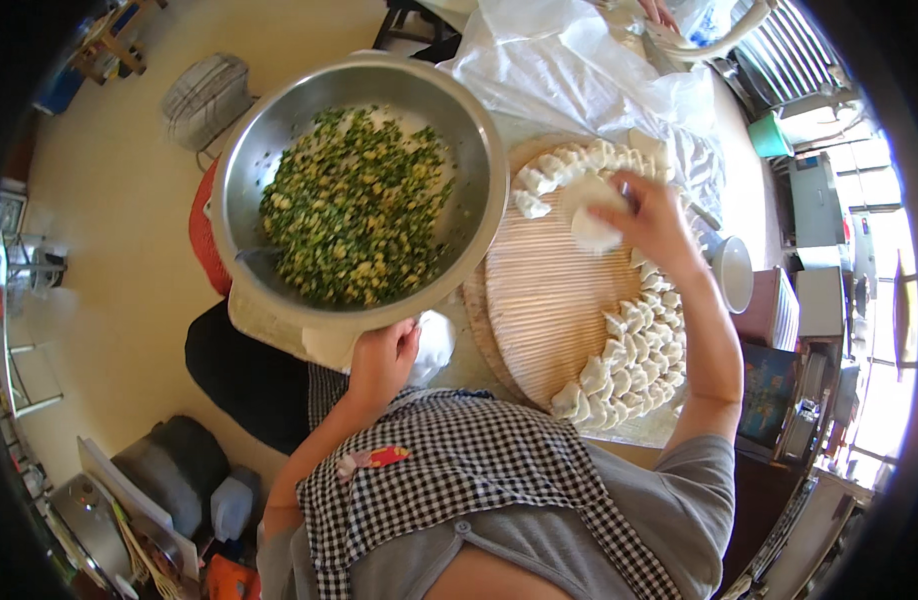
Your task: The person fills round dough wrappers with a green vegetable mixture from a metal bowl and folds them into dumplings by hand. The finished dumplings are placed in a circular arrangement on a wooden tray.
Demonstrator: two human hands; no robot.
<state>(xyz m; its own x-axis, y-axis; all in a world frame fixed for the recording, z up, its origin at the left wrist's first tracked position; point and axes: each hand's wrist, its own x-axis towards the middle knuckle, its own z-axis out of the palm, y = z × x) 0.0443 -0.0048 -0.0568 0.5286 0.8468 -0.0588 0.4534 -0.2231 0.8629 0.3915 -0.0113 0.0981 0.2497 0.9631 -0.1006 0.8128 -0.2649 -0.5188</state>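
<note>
My right hand [650,225], blurred, is over the round ribbed board [541,300] with its fingers on a round white dough wrapper [595,229]. Folded dumplings [639,352] line the board's right side and far edge. My left hand [384,360] is curled below the near rim of a large steel bowl [489,217], beside a white bundle [435,345]. Its fingertips are partly hidden, so whether it grips anything is unclear. Chopped green and yellow filling [354,217] fills much of the bowl, and a thin utensil handle [256,253] leans at its left side.
Translucent plastic sheeting [556,67] covers the table's far part. Another person's hand [660,13] shows at the top. A white bowl [733,274] stands right of the board, near a pink box [763,307]. A grey-covered stool [207,97] is on the floor at left.
</note>
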